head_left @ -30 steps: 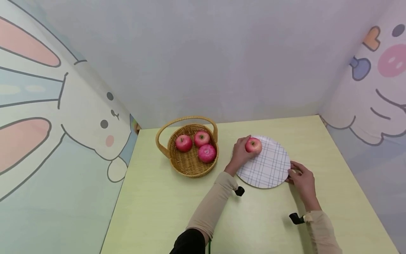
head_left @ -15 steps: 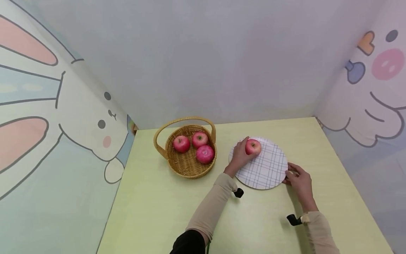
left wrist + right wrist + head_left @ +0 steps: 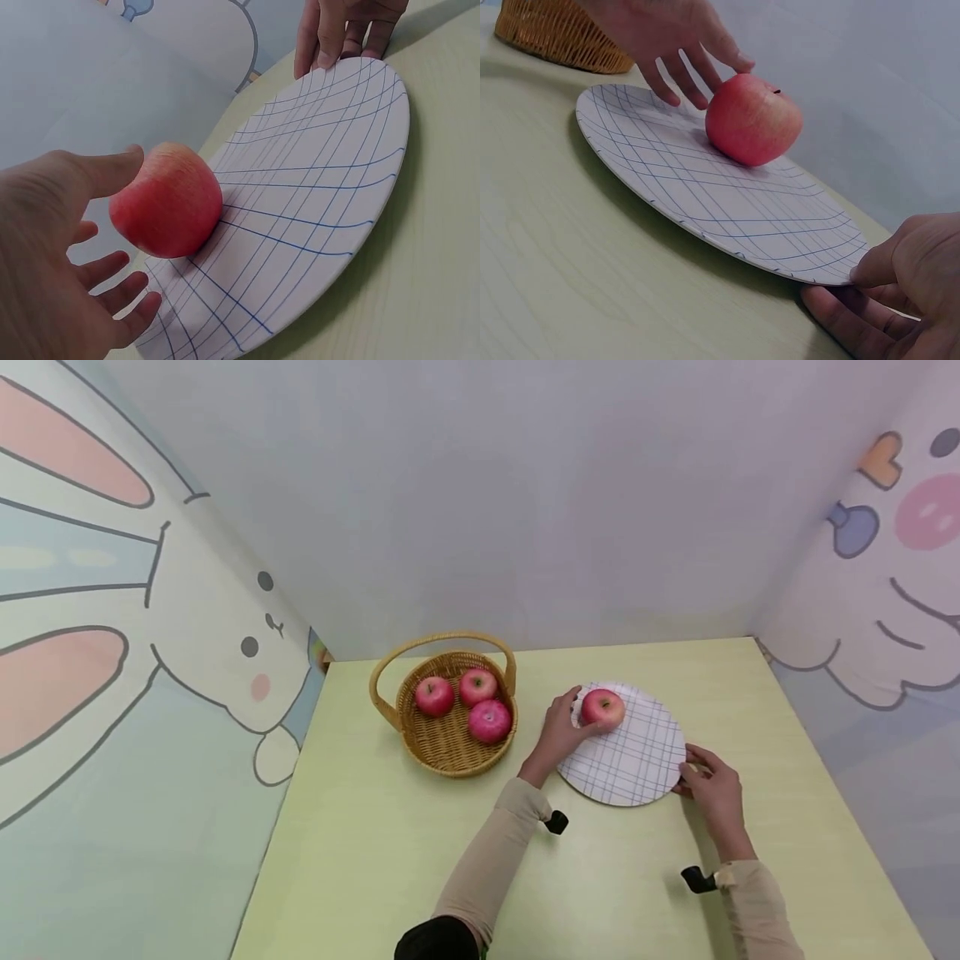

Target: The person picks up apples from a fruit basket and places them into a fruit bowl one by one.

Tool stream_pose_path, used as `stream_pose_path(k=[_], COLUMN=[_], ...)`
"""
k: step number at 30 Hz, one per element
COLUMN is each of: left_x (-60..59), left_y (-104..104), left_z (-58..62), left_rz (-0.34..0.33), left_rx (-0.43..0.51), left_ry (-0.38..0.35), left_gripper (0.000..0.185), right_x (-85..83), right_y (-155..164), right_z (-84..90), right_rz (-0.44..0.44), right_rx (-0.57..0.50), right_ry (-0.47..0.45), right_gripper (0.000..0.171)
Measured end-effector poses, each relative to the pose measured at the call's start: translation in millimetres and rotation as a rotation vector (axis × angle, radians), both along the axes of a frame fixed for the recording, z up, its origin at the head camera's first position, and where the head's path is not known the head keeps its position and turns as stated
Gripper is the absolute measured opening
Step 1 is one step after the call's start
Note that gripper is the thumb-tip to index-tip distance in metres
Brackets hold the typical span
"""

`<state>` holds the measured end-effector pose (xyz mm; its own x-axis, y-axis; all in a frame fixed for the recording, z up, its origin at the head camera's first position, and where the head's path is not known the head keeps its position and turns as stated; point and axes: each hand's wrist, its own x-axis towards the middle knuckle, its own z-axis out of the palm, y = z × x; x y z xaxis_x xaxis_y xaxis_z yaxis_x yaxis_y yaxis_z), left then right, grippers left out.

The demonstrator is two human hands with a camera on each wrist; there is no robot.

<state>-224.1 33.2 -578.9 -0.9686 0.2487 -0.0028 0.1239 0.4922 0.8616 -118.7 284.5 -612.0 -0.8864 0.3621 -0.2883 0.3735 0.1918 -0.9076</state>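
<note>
Apple (image 3: 752, 120), smooth and round, rests on gridded plate (image 3: 712, 196).

I see a round white plate (image 3: 637, 756) crisscrossed in blue, with a round, yellow-tinged red apple (image 3: 603, 709) toward its eleven o'clock.

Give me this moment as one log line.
left hand: beside round red apple, not gripping | right hand: pinches rim of round white blue-lined plate | apple: on plate | brown wicker basket: holds three round reddish fruits

round white plate (image 3: 637, 760), blue-lined | red-pink apple (image 3: 603, 707): stem up, on plate, left of centre
</note>
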Motion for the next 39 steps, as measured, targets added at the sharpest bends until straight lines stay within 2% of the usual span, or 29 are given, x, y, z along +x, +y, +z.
stream_pose_path(k=[4, 13, 20, 27, 32, 39], left_x=[11.1, 43.5, 61.9, 72.5, 76.3, 73.2], left_y=[-12, -49, -80, -105, -119, -140], left_z=[10.9, 35.3, 49.9, 53.3, 51.2, 51.3], left_rz=[-0.002, -0.055, 0.005, 0.045, 0.075, 0.134], left_rx=[0.056, 0.194, 0.234, 0.314, 0.298, 0.283], left_ry=[0.030, 0.079, 0.120, 0.113, 0.120, 0.200], left_gripper=[0.080, 0.072, 0.068, 0.063, 0.064, 0.063], right_x=[0.3, 3.2, 4.0, 5.3, 6.4, 4.6], right_y=[0, 0, 0, 1, 0, -1], right_z=[0.8, -0.5, -3.1, -4.6, -5.6, -4.4], right_rz=[0.002, 0.002, 0.004, 0.013, 0.016, 0.001], right_rx=[0.005, 0.007, 0.016, 0.027, 0.029, 0.027], right_ry=[0.011, -0.012, 0.004, 0.014, 0.009, 0.012], right_gripper=[0.053, 0.054, 0.053, 0.054, 0.053, 0.052])
